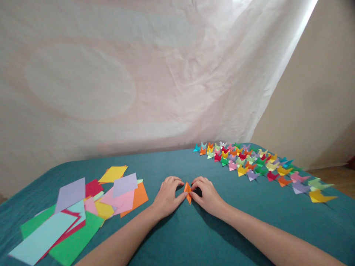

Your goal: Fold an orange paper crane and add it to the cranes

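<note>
Your left grip [168, 195] and right grip [207, 195] pinch seemingly part-folded orange paper [188, 187]; finished birds [242, 171] toward surface [166, 166] right edge, unfolded sheets [104, 208] toward left.

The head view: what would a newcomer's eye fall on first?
Probably the crowd of many-coloured paper birds at the table's right. Next, the small folded orange paper at the near middle, with the left hand and right hand touching it from either side. Bright loose sheets lie overlapping at the left.
</note>
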A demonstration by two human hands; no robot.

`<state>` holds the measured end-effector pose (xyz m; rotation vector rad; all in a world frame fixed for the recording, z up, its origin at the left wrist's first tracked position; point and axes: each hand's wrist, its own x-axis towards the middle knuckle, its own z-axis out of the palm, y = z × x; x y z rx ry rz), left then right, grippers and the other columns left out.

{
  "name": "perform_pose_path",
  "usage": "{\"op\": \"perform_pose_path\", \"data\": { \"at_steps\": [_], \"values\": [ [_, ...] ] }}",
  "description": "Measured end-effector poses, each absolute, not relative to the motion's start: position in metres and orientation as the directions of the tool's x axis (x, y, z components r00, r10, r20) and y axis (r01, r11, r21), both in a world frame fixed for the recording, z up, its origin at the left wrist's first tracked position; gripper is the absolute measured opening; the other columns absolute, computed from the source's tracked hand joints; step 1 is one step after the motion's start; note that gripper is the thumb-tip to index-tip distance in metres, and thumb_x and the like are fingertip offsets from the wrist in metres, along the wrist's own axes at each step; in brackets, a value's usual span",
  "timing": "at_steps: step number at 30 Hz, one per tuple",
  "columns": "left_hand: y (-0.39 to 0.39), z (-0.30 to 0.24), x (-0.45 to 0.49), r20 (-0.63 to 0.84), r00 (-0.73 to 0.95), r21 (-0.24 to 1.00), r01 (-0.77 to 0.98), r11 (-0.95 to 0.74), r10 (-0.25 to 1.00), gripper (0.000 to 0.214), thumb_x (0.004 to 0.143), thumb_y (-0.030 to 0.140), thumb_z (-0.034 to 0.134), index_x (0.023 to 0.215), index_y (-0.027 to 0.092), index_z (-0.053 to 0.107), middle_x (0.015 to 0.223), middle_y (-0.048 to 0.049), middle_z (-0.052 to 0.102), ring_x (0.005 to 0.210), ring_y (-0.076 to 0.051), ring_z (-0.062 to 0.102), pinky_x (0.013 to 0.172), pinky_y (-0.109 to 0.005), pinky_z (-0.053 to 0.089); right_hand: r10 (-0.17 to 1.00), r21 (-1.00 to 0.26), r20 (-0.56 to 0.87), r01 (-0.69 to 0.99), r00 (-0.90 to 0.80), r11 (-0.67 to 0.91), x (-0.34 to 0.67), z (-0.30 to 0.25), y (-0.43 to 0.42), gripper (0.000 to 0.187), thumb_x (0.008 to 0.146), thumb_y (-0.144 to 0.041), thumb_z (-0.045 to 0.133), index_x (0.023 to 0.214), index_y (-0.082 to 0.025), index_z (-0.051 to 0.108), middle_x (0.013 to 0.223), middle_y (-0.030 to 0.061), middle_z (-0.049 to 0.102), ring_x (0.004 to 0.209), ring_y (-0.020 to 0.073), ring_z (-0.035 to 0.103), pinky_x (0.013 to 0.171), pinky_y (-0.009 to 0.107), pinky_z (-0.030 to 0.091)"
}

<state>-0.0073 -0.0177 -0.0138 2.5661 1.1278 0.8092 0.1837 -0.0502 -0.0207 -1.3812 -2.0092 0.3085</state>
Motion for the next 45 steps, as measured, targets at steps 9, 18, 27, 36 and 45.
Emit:
{"op": "perform_pose_path", "data": {
  "at_steps": [9,18,27,36,45],
  "values": [
    [-0.017,-0.014,-0.008,0.414,0.549,0.483,0.544,-0.687,0.726,0.005,0.079,0.023,0.059,0.083,0.019,0.061,0.105,-0.0058,0.057,0.106,-0.02,0.05,0.092,-0.038,0.04,0.876,-0.583,0.414,0.667,-0.247,0.464,0.183,-0.024,-0.049,0.005,0.083,-0.019,0.054,0.078,-0.019,0.057,0.089,0.003,0.059,0.086,0.0171,0.054,0.08,0.033,0.04],
    [-0.019,-0.011,-0.004,0.334,0.487,0.712,0.431,-0.555,0.807,0.028,0.079,0.025,0.06,0.105,0.017,0.051,0.102,-0.0069,0.061,0.097,-0.019,0.058,0.087,-0.036,0.046,0.845,-0.688,0.477,0.494,-0.243,0.531,0.181,-0.013,-0.058,0.006,0.086,-0.016,0.048,0.081,-0.019,0.052,0.094,0.0052,0.054,0.09,0.0153,0.054,0.081,0.029,0.045],
    [-0.019,-0.018,0.005,0.192,0.497,0.974,0.012,-0.228,0.846,0.055,0.073,0.02,0.065,0.118,0.016,0.035,0.083,-0.0014,0.061,0.071,-0.013,0.062,0.069,-0.028,0.048,0.806,-0.683,0.545,0.436,-0.229,0.586,0.18,-0.016,-0.059,0.007,0.082,-0.014,0.05,0.082,-0.02,0.054,0.1,0.0063,0.052,0.097,0.0173,0.054,0.082,0.031,0.046],
    [-0.02,-0.009,0.003,0.056,0.438,0.998,-0.006,-0.06,0.897,0.06,0.065,0.025,0.074,0.115,0.016,0.043,0.065,0.0058,0.058,0.059,-0.011,0.057,0.061,-0.024,0.042,0.821,-0.72,0.514,0.396,-0.248,0.57,0.181,-0.018,-0.055,0.006,0.086,-0.02,0.051,0.083,-0.02,0.056,0.083,0.0036,0.055,0.075,0.0152,0.054,0.07,0.028,0.046],
    [-0.019,-0.009,0.004,0.106,0.464,0.991,0.019,-0.13,0.879,0.035,0.068,0.025,0.072,0.096,0.012,0.056,0.08,-0.0036,0.064,0.073,-0.015,0.059,0.071,-0.027,0.044,0.828,-0.701,0.491,0.442,-0.271,0.56,0.181,-0.017,-0.058,0.009,0.085,-0.016,0.049,0.078,-0.019,0.052,0.078,0.002,0.053,0.071,0.0138,0.051,0.067,0.026,0.042]
  ]
}}
